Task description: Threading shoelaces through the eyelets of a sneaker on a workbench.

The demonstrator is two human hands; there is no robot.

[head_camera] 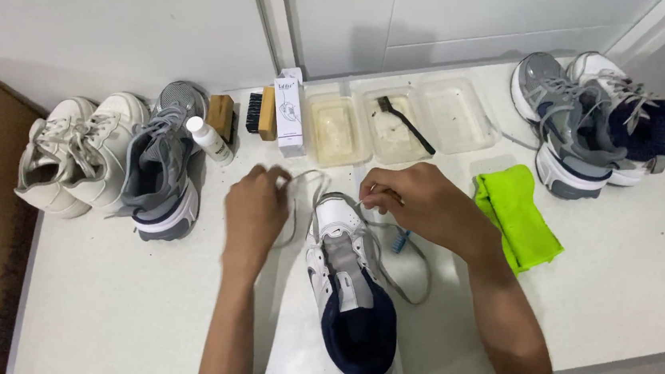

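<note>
A white and grey sneaker (345,272) with a navy lining lies on the white table (621,276), toe pointing away from me. Its grey lace (412,286) is loose and loops out to both sides. My left hand (254,208) pinches one lace end just left of the toe. My right hand (419,203) grips the other lace end over the toe area. A small blue-handled brush (401,239) lies under my right wrist, partly hidden.
Left: a cream sneaker pair (70,156), a grey sneaker (162,168), a white bottle (210,139), wooden brushes (263,114), a white box (289,115). Behind: three clear trays (459,114), one holding a dark brush (406,124). Right: green cloth (516,215), two sneakers (587,121).
</note>
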